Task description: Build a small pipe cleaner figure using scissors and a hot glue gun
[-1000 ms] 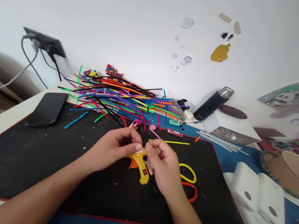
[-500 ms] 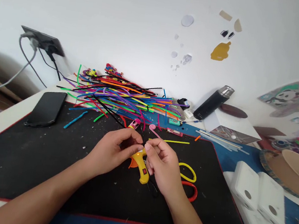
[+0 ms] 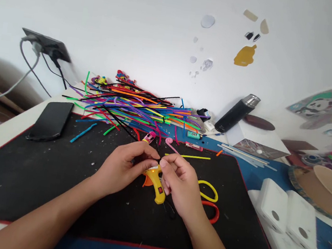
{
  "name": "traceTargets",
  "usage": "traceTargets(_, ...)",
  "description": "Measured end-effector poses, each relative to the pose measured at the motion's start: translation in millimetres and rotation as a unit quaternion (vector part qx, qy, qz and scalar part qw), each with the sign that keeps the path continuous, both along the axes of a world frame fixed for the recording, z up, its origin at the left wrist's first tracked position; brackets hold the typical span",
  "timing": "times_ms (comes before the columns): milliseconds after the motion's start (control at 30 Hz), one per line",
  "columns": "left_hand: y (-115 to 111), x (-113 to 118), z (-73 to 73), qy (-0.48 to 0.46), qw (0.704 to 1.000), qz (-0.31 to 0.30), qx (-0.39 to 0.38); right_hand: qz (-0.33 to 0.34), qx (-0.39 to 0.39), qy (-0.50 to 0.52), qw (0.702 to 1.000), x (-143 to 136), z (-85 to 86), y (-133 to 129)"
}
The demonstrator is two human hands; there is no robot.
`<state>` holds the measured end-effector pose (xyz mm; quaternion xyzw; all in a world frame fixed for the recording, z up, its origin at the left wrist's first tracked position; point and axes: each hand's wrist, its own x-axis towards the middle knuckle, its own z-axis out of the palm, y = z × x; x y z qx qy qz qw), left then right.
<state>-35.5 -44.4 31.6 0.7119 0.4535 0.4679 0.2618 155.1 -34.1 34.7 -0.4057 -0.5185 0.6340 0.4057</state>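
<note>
My left hand [image 3: 126, 166] and my right hand [image 3: 181, 181] meet over the mat, thumbs and forefingers pinched together. Between their fingertips is a small piece of black pipe cleaner [image 3: 159, 161], mostly hidden by the fingers. Just below lies a yellow hot glue gun [image 3: 157, 184] with an orange trigger [image 3: 147, 180], a lit light and a red switch. Scissors with one yellow handle loop [image 3: 216, 196] and one red loop [image 3: 217, 216] lie under and beside my right hand. A pink-capped small bottle [image 3: 149, 137] and a pink spiral piece [image 3: 169, 141] are beyond my fingers.
A heap of colourful pipe cleaners [image 3: 131, 105] lies along the wall. On the left rests a black phone [image 3: 50, 120]. At right are glue sticks [image 3: 244, 156], white devices [image 3: 273, 204] and a black flask [image 3: 236, 114]. A teal lighter [image 3: 194, 135] lies behind the mat [image 3: 54, 183].
The black strand that stuck up between my fingertips is now lower and hardly shows. Both hands stay in nearly the same place; the view has shifted slightly.
</note>
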Motion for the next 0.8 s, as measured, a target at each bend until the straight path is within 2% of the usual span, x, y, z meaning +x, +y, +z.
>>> traceTargets(400,-1.3,1.9,4.2,-0.015,1.000,-0.001,-0.015,0.000,-0.001,0.004,1.000,-0.2,-2.2,0.9)
traceTargets(600,-0.1,2.5,4.8,-0.040,0.997,0.009,-0.068,-0.010,0.003,0.006,1.000,-0.5,0.0,1.1)
traceTargets(800,1.0,2.9,5.4,-0.047,0.993,-0.012,-0.107,-0.023,0.023,-0.017,0.999,-0.2,-4.3,-1.0)
